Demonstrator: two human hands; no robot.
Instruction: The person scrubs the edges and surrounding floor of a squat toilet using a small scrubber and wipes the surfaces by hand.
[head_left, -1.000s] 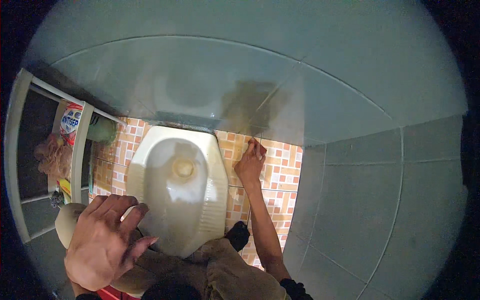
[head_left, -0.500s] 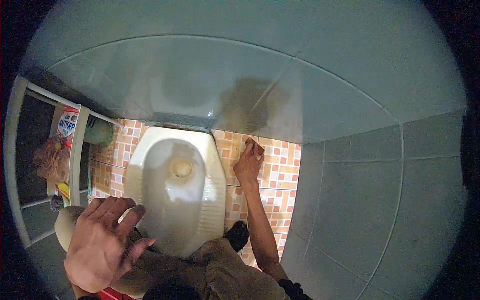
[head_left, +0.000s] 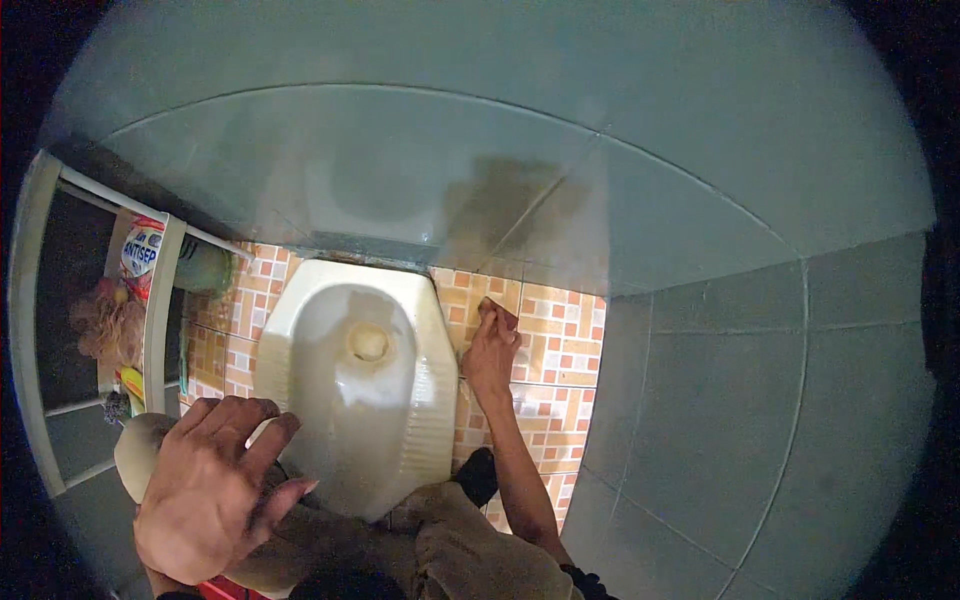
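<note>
My right hand (head_left: 491, 354) reaches down to the patterned tile floor (head_left: 555, 345), right of a cream squat toilet (head_left: 432, 370). Its fingers are closed on a small, flat reddish-brown piece (head_left: 510, 318) held at the floor; its kind is too small to make out and the fingers partly cover it. At the lower left, my left hand (head_left: 215, 490) hovers over or rests on my left knee; which one I cannot tell. It holds nothing, fingers loosely bent and thumb apart. The toilet bowl has a yellowish stained patch near its far end.
A white rack (head_left: 160, 320) on the left holds a red-and-white packet (head_left: 141, 255) and a brownish mesh bundle (head_left: 105, 325). Grey-green tiled walls (head_left: 740, 400) close in ahead and on the right. My dark-covered foot (head_left: 477, 476) stands beside the toilet.
My right hand has shifted slightly toward me and left over the floor, still gripping the reddish-brown piece. The whole view has tilted a little; my left hand keeps its pose.
</note>
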